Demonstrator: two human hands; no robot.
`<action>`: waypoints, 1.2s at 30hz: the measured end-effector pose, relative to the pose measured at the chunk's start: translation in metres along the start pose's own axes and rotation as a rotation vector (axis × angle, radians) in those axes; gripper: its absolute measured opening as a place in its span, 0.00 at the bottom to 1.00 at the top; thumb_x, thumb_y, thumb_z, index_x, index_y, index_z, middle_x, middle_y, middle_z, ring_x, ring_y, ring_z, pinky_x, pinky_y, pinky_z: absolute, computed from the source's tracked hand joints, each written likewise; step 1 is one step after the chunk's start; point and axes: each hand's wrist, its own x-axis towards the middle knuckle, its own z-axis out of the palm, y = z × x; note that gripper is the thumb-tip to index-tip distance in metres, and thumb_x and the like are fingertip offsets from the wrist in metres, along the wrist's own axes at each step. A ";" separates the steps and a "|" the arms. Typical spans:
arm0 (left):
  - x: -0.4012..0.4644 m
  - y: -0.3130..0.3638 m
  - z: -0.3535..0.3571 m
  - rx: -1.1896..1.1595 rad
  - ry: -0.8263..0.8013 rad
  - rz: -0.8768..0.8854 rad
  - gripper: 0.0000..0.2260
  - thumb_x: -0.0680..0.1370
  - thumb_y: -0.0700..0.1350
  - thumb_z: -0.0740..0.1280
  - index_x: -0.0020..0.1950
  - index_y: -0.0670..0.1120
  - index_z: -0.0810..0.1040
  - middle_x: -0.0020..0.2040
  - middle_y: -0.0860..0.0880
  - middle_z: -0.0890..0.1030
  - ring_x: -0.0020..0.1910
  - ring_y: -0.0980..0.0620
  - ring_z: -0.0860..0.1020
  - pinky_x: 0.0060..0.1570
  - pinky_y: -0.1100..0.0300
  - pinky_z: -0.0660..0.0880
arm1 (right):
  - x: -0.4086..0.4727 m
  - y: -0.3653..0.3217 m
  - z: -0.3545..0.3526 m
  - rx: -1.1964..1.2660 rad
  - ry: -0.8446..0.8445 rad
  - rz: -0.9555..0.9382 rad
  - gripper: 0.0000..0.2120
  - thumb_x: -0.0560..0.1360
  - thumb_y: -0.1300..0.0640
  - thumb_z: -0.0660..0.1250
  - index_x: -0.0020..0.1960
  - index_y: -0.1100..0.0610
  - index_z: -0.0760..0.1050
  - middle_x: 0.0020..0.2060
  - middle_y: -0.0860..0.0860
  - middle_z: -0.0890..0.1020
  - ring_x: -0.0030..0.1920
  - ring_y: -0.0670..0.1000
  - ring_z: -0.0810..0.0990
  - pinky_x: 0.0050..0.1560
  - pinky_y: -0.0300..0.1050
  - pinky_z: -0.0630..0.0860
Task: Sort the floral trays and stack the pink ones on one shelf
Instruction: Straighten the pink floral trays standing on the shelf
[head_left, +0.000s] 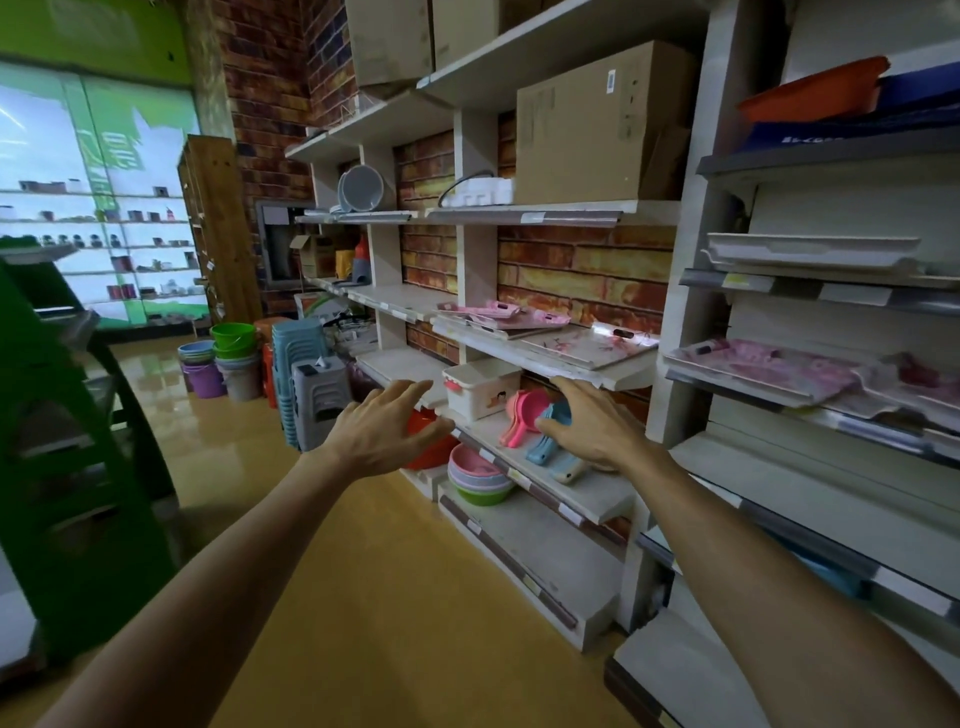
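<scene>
Several pink floral trays (498, 314) lie loosely piled on a middle shelf (613, 376) of the centre rack, with a paler floral tray (587, 345) beside them to the right. More pink floral trays (763, 369) rest on the right-hand rack's shelf. White trays (810, 252) sit one shelf higher there. My left hand (382, 431) is stretched forward with fingers spread, holding nothing, below the tray shelf. My right hand (592, 423) is also spread and empty, just under the front edge of that shelf.
A white lidded box (480, 387), pink and blue scoops (524, 418) and stacked bowls (478, 475) fill the lower shelves. Cardboard boxes (597, 124) sit up high. Stacked stools (298, 374) and buckets (234, 353) stand on the floor at left, beside a green rack (78, 441).
</scene>
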 end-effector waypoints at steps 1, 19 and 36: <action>0.014 -0.006 0.006 0.002 -0.004 0.000 0.40 0.71 0.74 0.48 0.78 0.55 0.53 0.78 0.48 0.61 0.74 0.42 0.64 0.68 0.39 0.64 | 0.015 0.002 0.006 0.002 0.000 -0.003 0.35 0.76 0.40 0.64 0.78 0.50 0.55 0.76 0.52 0.63 0.73 0.57 0.65 0.69 0.58 0.67; 0.310 -0.116 0.082 -0.039 -0.026 -0.043 0.42 0.67 0.78 0.48 0.77 0.59 0.52 0.78 0.49 0.60 0.74 0.42 0.64 0.67 0.37 0.67 | 0.348 0.048 0.093 0.053 0.006 -0.067 0.33 0.73 0.40 0.65 0.75 0.49 0.61 0.70 0.52 0.71 0.66 0.58 0.72 0.61 0.55 0.73; 0.559 -0.261 0.148 -0.119 0.021 0.013 0.34 0.75 0.70 0.54 0.77 0.58 0.54 0.78 0.49 0.59 0.74 0.44 0.65 0.68 0.38 0.66 | 0.616 0.041 0.195 0.038 0.069 -0.058 0.33 0.75 0.40 0.64 0.76 0.49 0.61 0.74 0.49 0.68 0.70 0.55 0.70 0.65 0.54 0.71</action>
